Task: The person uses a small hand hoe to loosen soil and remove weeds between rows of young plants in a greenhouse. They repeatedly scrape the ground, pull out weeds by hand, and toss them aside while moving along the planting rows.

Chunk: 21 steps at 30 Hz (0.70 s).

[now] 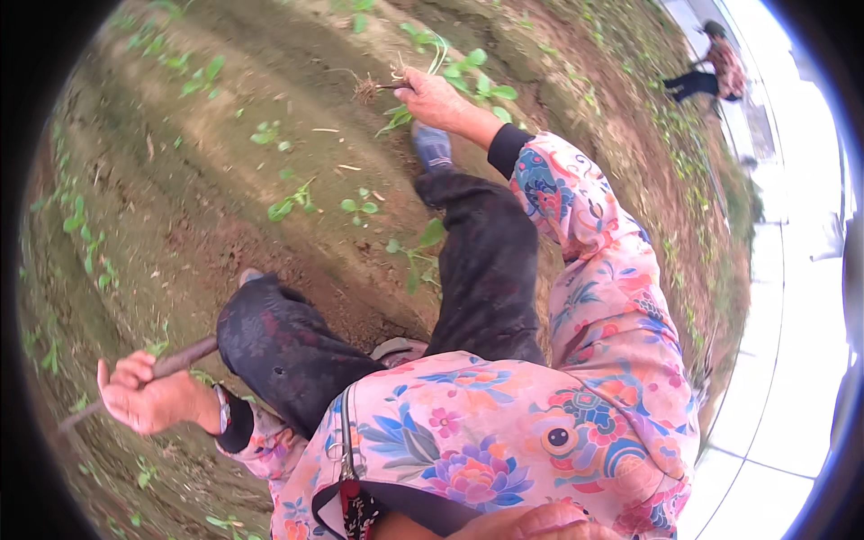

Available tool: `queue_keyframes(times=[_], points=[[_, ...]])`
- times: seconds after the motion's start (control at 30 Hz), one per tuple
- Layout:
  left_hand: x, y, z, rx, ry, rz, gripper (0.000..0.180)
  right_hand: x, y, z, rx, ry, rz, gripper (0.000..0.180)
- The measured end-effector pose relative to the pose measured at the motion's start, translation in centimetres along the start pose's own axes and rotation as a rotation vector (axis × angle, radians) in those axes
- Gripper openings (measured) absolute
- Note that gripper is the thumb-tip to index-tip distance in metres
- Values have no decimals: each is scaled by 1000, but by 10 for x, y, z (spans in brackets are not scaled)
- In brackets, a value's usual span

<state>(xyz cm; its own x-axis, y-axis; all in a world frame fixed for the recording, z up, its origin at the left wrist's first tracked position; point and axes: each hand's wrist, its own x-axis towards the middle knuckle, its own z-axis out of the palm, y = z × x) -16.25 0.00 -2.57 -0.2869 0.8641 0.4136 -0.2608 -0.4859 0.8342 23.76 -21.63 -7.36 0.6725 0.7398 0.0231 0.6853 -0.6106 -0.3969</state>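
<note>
My left hand, at the lower left, is closed around a brown wooden-handled tool. The handle's thick end reaches my left knee, and a thinner blurred part sticks out beyond my fingers; its working end cannot be made out. Stretched out at the upper middle, my right hand pinches an uprooted plant. Its tangled, soil-brown roots hang out to the left, and thin pale-green strands rise above the hand. Leafy green seedlings grow just beyond that hand.
Small green seedlings stand in rows along the ridged brown soil. My dark-trousered legs straddle a bed, with a blue-grey shoe near the right hand. Another person bends in the field at the upper right, beside white sheeting.
</note>
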Motion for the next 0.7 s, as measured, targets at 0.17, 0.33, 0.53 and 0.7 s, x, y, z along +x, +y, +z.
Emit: queue_keyframes(times=[0.17,0.33,0.53,0.7], points=[[-44,67,2,-259,-190,12,42,-147,85,-55,610,13,483,16],[-87,131,56,-356,-374,-97,44,-241,102,-66,730,-26,595,16],[-145,147,76,-492,-573,-166,40,-372,144,-76,984,-243,687,15],[-200,158,84,-478,-695,-327,37,-763,211,-220,1191,1578,609,21]])
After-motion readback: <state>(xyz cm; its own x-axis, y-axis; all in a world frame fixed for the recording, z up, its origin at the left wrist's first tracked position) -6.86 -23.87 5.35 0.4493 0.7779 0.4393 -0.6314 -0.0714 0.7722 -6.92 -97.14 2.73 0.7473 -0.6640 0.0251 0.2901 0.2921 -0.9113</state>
